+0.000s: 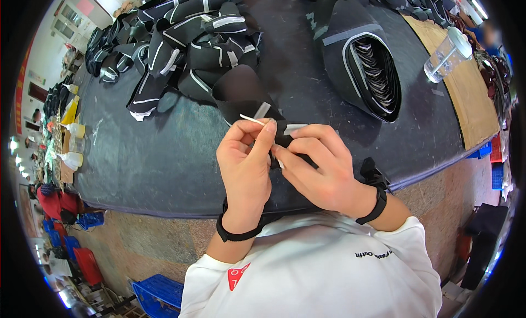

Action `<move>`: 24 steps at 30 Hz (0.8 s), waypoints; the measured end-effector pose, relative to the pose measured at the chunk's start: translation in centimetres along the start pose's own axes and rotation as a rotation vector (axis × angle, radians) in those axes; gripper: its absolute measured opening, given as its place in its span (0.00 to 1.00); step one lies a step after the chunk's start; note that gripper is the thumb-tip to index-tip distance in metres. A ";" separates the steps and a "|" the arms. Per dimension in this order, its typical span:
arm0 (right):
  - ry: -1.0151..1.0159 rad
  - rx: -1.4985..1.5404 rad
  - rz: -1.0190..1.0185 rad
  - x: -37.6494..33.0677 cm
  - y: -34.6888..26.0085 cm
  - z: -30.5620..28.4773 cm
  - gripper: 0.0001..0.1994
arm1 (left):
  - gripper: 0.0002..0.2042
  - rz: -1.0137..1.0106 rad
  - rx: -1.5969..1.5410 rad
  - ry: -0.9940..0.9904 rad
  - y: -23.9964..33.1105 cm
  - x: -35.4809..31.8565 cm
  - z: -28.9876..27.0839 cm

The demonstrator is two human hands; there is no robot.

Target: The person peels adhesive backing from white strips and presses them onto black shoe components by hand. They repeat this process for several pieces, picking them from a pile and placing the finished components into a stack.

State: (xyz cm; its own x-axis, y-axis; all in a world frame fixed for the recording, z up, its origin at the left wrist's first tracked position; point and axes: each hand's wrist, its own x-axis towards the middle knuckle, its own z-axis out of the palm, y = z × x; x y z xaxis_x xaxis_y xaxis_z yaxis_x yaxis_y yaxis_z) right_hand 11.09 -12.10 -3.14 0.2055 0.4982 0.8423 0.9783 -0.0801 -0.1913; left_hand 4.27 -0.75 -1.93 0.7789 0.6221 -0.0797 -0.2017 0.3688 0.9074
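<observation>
Thin white strip pinched at a black fabric piece
Left hand and right hand both grip it; a slipping fingertip could plausibly skew the strip.

Garment or footwear workshop, factory-floor type. Long work table covered in dark cloth, loaded with heaps of black cut pieces trimmed in pale strips, many alike (batch work, not a home bench). A nested stack of black oval parts lies at right. Sheet of cardboard on the table's far end, a clear plastic cup on it. Speckled hard floor, blue plastic crates under and beside the table. At the left edge, more tables, yellow containers, another person in red.
</observation>
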 end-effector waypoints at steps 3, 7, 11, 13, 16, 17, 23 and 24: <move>0.008 -0.033 -0.029 0.4 0.3 -0.2 0.11 | 0.04 -0.056 -0.105 -0.036 0.4 0.3 0.4; -0.021 -0.058 -0.114 0.7 1.2 -0.7 0.10 | 0.03 -0.130 -0.119 -0.105 1.2 0.7 0.3; -0.073 -0.077 -0.182 0.7 1.4 -0.9 0.11 | 0.03 -0.150 -0.172 -0.106 1.1 1.2 -0.1; -0.119 -0.091 -0.169 0.7 1.4 -1.1 0.12 | 0.04 -0.243 -0.192 -0.132 1.1 1.4 -0.4; -0.139 -0.144 -0.246 0.8 1.6 -1.2 0.13 | 0.04 -0.299 -0.228 -0.124 1.3 1.6 -0.4; -0.140 -0.143 -0.248 0.8 1.4 -1.3 0.13 | 0.04 -0.298 -0.230 -0.122 1.4 1.8 -0.5; -0.119 -0.274 -0.239 -0.3 0.7 -0.3 0.12 | 0.03 -0.423 -0.330 -0.122 1.9 2.2 -0.7; -0.134 -0.350 -0.255 -0.7 0.5 -0.1 0.12 | 0.03 -0.431 -0.391 -0.155 1.5 2.3 -1.1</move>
State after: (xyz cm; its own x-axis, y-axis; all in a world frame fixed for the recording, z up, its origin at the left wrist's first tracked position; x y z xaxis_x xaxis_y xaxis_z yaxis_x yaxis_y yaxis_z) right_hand 11.40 -12.64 -3.78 -0.0264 0.6455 0.7633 0.9523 -0.2161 0.2156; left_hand 5.13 2.01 -1.15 0.9105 0.2635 -0.3188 -0.0296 0.8102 0.5854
